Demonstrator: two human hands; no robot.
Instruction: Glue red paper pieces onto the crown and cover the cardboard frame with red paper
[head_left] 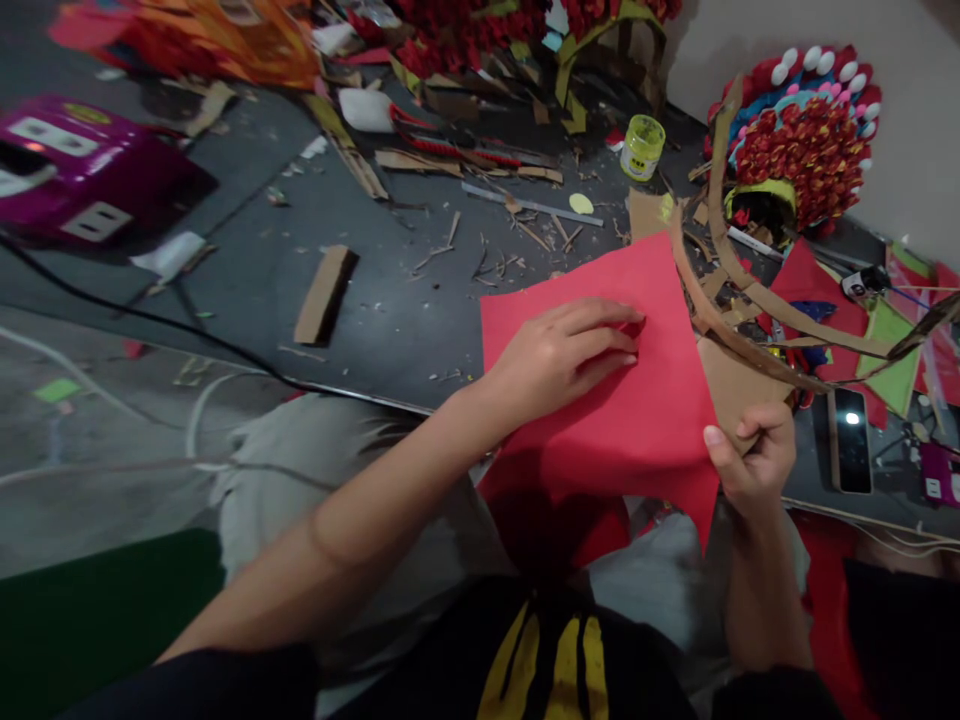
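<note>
The left hand (574,350) is resting palm-down on the red sheet (585,425), its fingers extended, slightly spread and pointing toward the sheet's right side; it is pressing on the surface and gripping nothing. The right hand (756,458) is closing on the lower corner of the brown cardboard (744,385) — the thumb is lying at the sheet's right edge and the fingers are curling inward.

The red sheet is lying partly on the bench (405,300) and is extending over its front edge, above the person's lap. The brown cardboard is showing along the sheet's right side. Curved cardboard strips (780,300) are arching above this side, beyond the right hand.

A small cardboard block (325,295) is lying flat to the left of the sheet, well apart from it. An open yellow jar (643,148) is standing upright beyond the sheet's far edge, and scraps are lying scattered nearby. A purple device (82,170) is occupying the far left — a phone (850,440) is lying to the right of the right hand.
</note>
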